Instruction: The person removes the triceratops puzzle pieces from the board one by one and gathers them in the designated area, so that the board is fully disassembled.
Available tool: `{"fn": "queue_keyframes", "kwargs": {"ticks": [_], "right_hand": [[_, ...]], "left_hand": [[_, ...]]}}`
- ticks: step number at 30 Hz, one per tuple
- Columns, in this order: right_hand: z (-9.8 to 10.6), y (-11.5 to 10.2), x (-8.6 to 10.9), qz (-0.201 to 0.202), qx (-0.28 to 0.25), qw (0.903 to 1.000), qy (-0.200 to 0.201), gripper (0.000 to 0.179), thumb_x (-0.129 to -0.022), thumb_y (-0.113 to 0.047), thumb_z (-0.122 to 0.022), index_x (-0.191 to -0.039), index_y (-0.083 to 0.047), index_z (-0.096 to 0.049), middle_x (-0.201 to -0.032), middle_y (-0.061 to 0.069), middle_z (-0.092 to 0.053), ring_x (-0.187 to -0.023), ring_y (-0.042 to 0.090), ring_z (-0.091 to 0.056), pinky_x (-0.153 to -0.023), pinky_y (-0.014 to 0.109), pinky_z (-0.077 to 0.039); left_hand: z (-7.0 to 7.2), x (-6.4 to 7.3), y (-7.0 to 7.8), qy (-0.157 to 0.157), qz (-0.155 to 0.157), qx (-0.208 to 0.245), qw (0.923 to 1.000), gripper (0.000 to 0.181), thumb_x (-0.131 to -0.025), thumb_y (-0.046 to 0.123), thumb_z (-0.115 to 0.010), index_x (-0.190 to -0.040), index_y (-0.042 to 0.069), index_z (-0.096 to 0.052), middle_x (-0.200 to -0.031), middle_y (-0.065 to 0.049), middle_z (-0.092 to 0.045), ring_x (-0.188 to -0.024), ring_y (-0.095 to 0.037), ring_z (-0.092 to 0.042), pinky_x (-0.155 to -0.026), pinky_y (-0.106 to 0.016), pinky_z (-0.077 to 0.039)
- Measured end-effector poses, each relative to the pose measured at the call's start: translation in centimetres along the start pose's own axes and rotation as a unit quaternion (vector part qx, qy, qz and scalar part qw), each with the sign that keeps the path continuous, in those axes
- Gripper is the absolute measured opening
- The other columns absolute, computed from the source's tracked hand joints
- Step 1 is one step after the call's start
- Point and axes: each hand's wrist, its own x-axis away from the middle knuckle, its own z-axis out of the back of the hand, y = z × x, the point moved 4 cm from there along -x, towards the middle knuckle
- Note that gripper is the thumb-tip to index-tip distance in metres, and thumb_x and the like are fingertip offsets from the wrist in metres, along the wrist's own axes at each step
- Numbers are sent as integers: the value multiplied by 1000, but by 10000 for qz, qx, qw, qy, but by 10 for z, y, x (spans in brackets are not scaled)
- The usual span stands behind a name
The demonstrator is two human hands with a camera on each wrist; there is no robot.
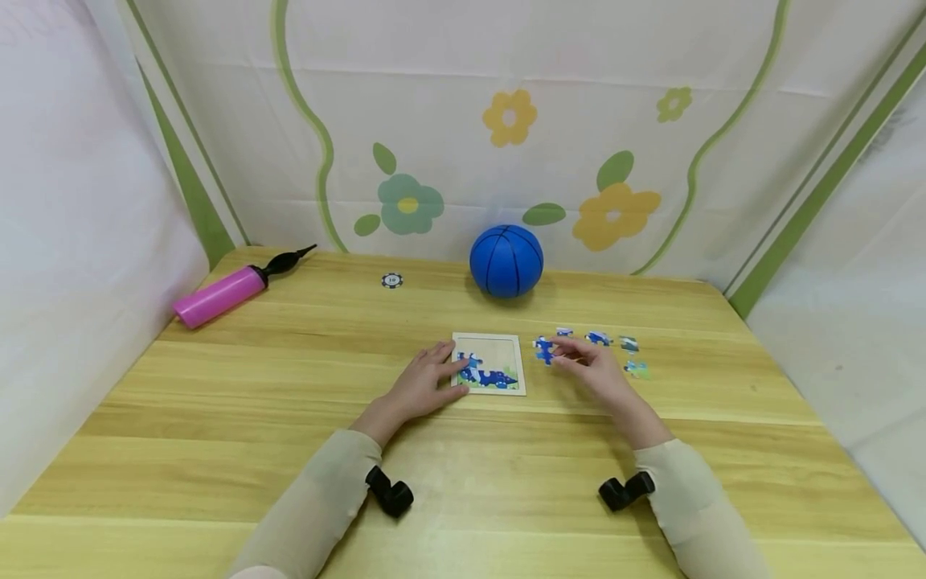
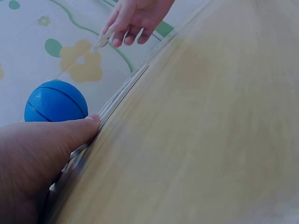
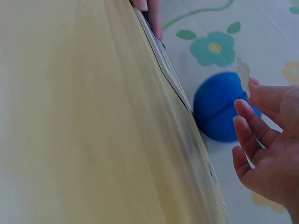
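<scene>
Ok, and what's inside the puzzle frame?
Inside the puzzle frame, blue and green pieces lie along the bottom and partway up the left; the upper right shows bare backing. The left hand covers part of the left side, so whatever is beneath can't be seen.

A narrow gap of worktop (image 1: 499, 466) lies between the tray (image 1: 522, 366) and the piece (image 1: 543, 351) in the right hand (image 1: 595, 371), leaving a short way across. The left hand (image 1: 425, 383) blocks the tray's left side; its far and right sides are open to reach. Loose pieces (image 1: 599, 338) lie beyond and beside the right hand. Farther back the ball (image 1: 506, 261) bars the way; between the forearms there is wide room.
</scene>
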Motion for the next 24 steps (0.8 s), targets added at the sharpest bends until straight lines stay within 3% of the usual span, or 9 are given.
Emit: {"fn": "queue_keyframes", "kwargs": {"ticks": [7, 13, 18, 24], "right_hand": [[47, 23, 17, 5, -36, 9998, 194, 41, -83, -24, -58, -116, -1, -53, -94, 8, -56, -81, 16, -52, -69, 31, -46], [81, 48, 27, -384, 32, 9986, 363, 45, -84, -24, -56, -120, 3, -48, -94, 0, -54, -82, 9, -50, -69, 23, -46], [93, 59, 30, -478, 335, 9971, 490, 46, -84, -25, -56, -119, 3, -48, -93, 0, -54, -81, 8, -50, -66, 22, -46], [92, 64, 28, -361, 514, 9965, 554, 42, -83, -21, -58, -115, 5, -51, -92, 5, -57, -78, 7, -51, -64, 20, -45]], "left_hand": [[-3, -1, -1, -48, 94, -67, 9999, 52, -84, 42, -51, -127, 14, -45, -138, -13, -23, -127, -26, -15, -100, -43, -11], [-3, 0, -1, -42, 120, -81, 9999, 52, -84, 42, -51, -127, 14, -44, -139, -12, -23, -127, -25, -14, -100, -42, -10], [-1, 0, 0, -18, 100, -59, 9999, 52, -84, 42, -51, -127, 14, -45, -138, -13, -23, -127, -26, -14, -100, -42, -11], [-1, 0, -1, -44, 113, -70, 9999, 52, -84, 42, -51, -127, 14, -45, -138, -12, -23, -127, -25, -14, -100, -42, -11]]}}
